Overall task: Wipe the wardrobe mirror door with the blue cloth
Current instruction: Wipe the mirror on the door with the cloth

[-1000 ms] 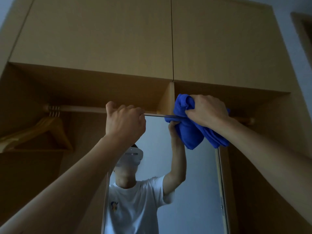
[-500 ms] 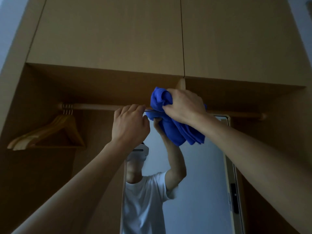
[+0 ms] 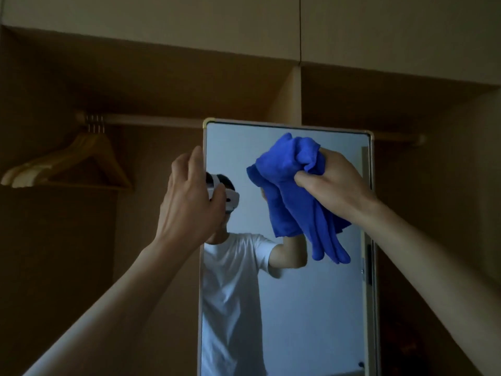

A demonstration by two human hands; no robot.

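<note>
The room is dim. A wooden wardrobe (image 3: 151, 85) fills the view, with closed upper doors above an open part. The mirror (image 3: 287, 294) stands in the middle, tall and narrow, in a thin pale frame with rounded corners. Behind the mirror's top edge a rail (image 3: 151, 121) runs across the wardrobe. Left of the mirror, wooden hangers (image 3: 67, 164) hang on this rail. The glass shows a pale wall and the person in a white shirt with a white headset. No writing or label can be read anywhere.

The left hand (image 3: 189, 199) is raised at the mirror's left edge, below its top corner. Its fingers go around the frame's edge and the thumb lies on the front side, so it grips the frame. The right hand (image 3: 333, 185) is raised before the mirror's upper right part, and its fingers are closed on the cloth (image 3: 295, 196). The cloth is blue and bunched, and its loose end hangs down over the glass. Whether it touches the glass I cannot tell.
</note>
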